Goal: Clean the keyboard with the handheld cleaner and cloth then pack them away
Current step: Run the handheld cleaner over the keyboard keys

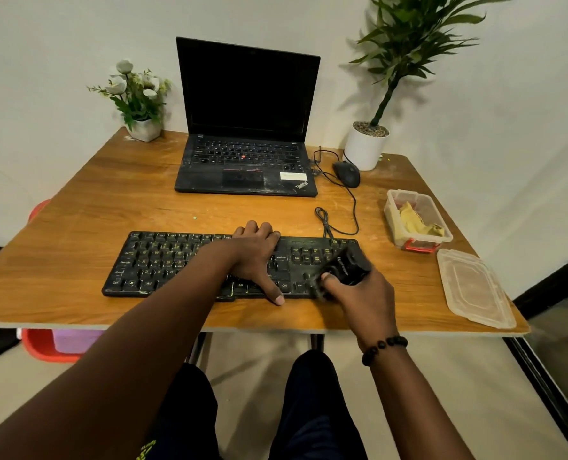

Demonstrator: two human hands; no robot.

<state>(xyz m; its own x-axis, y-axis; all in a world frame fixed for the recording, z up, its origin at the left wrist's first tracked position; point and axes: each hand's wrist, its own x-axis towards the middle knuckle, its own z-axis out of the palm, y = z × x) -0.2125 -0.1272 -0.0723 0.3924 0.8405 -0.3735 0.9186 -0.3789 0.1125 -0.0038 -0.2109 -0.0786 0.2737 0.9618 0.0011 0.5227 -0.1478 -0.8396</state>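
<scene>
A black keyboard (163, 263) lies across the front of the wooden table (93, 200). My left hand (257, 257) rests flat on the keyboard's middle, fingers spread over the far edge and thumb at the near edge. My right hand (364, 300) grips a black handheld cleaner (345, 267), which is blurred and sits over the keyboard's right end. A yellow cloth (415, 222) lies crumpled inside a clear plastic box (392, 214) at the right of the table.
The box's clear lid (475, 287) lies near the table's right front corner. An open black laptop (247, 127) stands at the back, with a wired mouse (347, 174) and its cable beside it. Two potted plants (367, 147) (143, 127) stand at the back corners.
</scene>
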